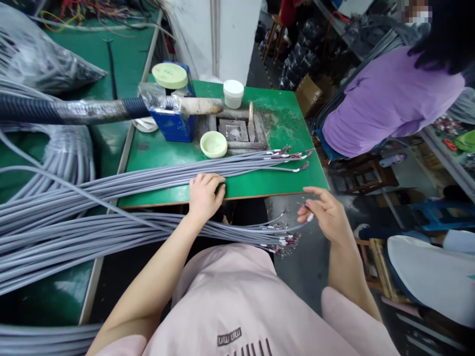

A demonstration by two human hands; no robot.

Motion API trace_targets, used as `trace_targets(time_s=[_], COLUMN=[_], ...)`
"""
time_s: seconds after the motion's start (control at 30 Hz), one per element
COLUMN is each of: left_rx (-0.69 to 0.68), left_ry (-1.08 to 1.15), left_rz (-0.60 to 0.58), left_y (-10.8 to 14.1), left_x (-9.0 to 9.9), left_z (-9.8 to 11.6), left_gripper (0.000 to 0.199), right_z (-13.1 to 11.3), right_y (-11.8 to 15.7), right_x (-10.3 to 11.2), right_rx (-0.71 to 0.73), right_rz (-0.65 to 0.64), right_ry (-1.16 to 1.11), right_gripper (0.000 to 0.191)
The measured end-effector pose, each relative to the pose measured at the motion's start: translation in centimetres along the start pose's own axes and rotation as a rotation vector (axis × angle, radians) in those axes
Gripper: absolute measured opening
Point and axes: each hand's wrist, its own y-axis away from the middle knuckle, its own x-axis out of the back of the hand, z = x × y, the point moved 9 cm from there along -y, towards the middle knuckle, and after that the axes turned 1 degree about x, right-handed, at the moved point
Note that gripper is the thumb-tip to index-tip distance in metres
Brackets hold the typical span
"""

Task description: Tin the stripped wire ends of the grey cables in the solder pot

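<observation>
My left hand point(206, 198) rests at the front edge of the green table top point(282, 123), its fingers curled over strands of a long bundle of grey cables point(208, 165). My right hand point(326, 215) is off the table's edge, pinching a thin wire end with a white tip point(309, 217) between thumb and fingers. The bundle's stripped ends, with red wires and white terminals, fan out in two groups: one on the table point(287, 158), the other hanging below its edge point(280, 240). Part of the cable under my left hand is hidden.
Behind the cables stand a pale green bowl point(213, 144), a white tub point(233, 94), a blue box point(174, 123) and a metal fixture point(237, 131). A corrugated hose point(74, 111) crosses above the table's left side. A co-worker in a purple shirt point(389, 104) stands at the right.
</observation>
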Motion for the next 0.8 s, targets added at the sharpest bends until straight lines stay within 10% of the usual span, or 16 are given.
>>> trace_targets(time_s=[0.2,0.3,0.53,0.67,0.8], left_rx=[0.041,0.054,0.067,0.242,0.311], left_ry=[-0.13,-0.191,0.019,0.492,0.593], left_rz=[-0.05,-0.155,-0.55,-0.693,-0.477], left_y=[-0.7,-1.9,-2.5,-2.0,-3.2], left_x=[-0.5,-1.7,-4.0,-4.3,-3.6], left_z=[0.4,1.0,3.3,3.5,1.9], left_gripper=[0.021,0.017,0.016,0.02,0.027], right_z=[7.4,8.0,0.8,-0.2,0.3], right_y=[1.6,1.4,0.4,-4.1,-6.6], right_x=[3.7,-1.9,-18.3,-15.3,-7.2], right_rx=[0.004,-0.105,-0.248,-0.23,-0.071], right_rz=[0.284,0.063,-0.532,-0.226,0.256], right_ry=[0.403,0.019,-0.735,-1.092,-1.179], right_gripper=[0.026,0.03,0.046,0.035,0.016])
